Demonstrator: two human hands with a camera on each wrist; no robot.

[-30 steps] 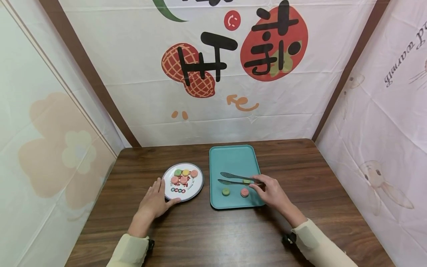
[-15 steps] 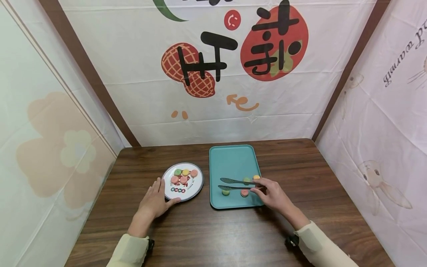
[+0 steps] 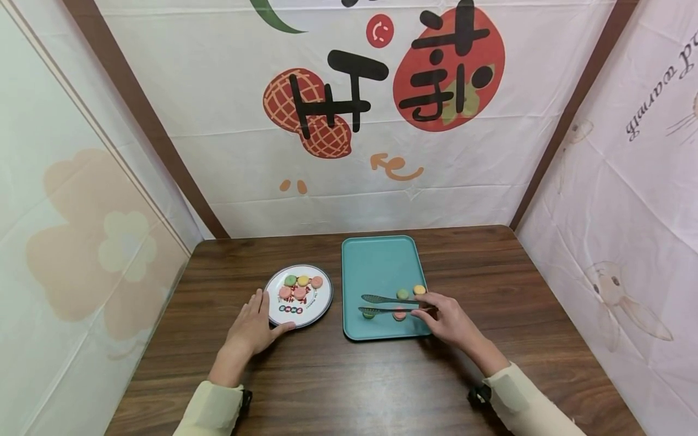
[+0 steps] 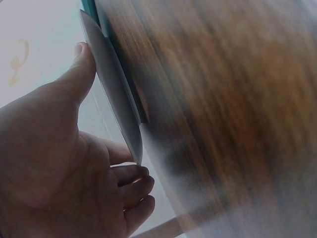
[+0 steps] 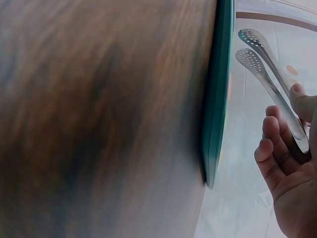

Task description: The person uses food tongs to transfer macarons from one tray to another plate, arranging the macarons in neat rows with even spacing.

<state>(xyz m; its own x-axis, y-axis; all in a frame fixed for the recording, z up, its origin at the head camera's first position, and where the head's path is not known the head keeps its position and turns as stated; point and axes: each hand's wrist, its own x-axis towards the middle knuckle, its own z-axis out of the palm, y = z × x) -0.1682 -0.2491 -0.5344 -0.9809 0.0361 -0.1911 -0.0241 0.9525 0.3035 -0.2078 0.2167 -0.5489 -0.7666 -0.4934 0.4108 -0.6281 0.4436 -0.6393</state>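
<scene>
My right hand (image 3: 448,318) holds metal tongs (image 5: 277,96) by the handle end, their perforated tips parted and pointing left. The tongs hang over the teal tray (image 3: 376,260), with nothing between their tips. Under and around them lie a green macaron (image 3: 402,293), a yellow macaron (image 3: 419,290), a pink macaron (image 3: 399,316) and a partly covered green macaron (image 3: 369,315). My left hand (image 3: 248,327) rests at the near left rim of a white plate (image 3: 322,303), thumb and fingers spread along its edge. Several macarons (image 3: 300,293) sit on that plate.
Plate and tray stand side by side on a dark wooden table (image 3: 349,381), a narrow strip of wood between them. A printed white cloth (image 3: 234,175) closes off the back, and more cloth hangs at both sides.
The right hand and tongs have moved slightly toward the front of the tray, so the yellow macaron now shows and the tongs overlap the front macarons. The left hand has stayed still.
</scene>
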